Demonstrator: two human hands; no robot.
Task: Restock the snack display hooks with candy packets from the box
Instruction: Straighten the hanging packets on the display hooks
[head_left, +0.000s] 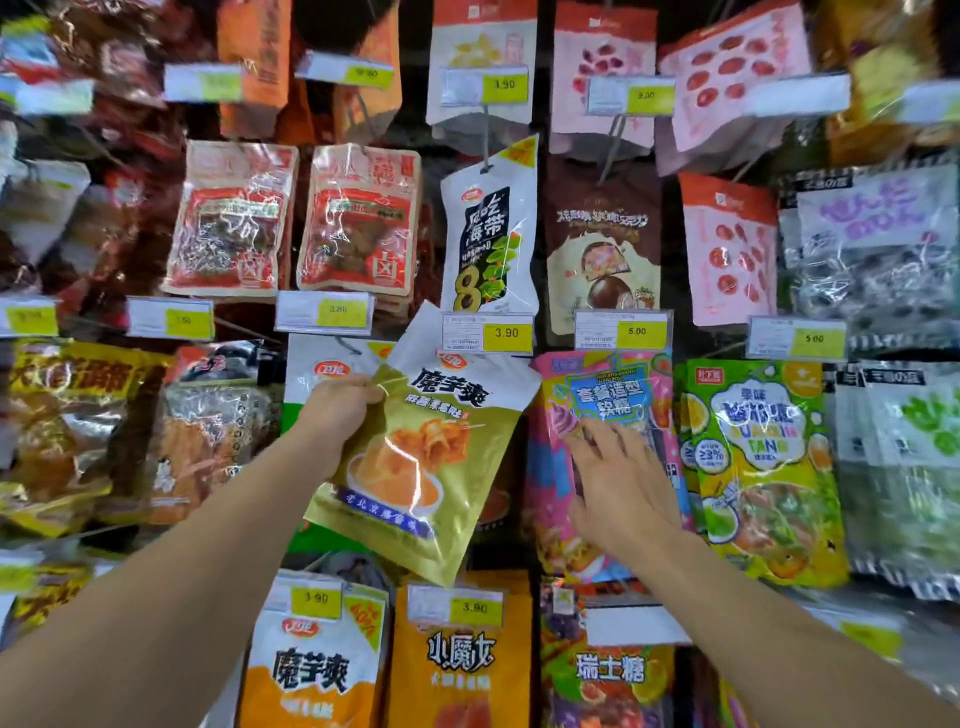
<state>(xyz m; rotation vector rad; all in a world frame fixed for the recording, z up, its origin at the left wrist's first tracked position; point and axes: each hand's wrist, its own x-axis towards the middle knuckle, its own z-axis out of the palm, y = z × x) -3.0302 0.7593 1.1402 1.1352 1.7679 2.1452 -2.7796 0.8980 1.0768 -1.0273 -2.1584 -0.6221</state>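
1. My left hand (345, 410) grips the olive-and-white packet (415, 457) at its upper left edge, thumb on the printed face and the other fingers curled behind it. I judge the grip is taken high and to the side so that the top strip, where a hang hole would sit, stays free for a hook.
2. The packet is tilted, top leaning toward the display and bottom corner swung down to the right. It is not yet on any hook. No hang hole can be made out.
3. My right hand (618, 483) lies with fingers straight and spread, flat against the pink candy packets (550, 467) hanging just to the right. It holds nothing. In my judgement it presses that neighbouring row back and aside so it does not crowd the packet being hung.
4. Behind my left hand hangs a white packet (311, 374) with the same red brand oval. I take that row to be the likely destination, though the hook itself is hidden.
5. Above the held packet sits a price tag (488, 332) reading 3.90, beneath a white seaweed packet (488, 228).
6. Further right hangs a green packet (758, 467).
7. The supply box is not in view.
8. Risk: missing the hook with a tilted top edge.
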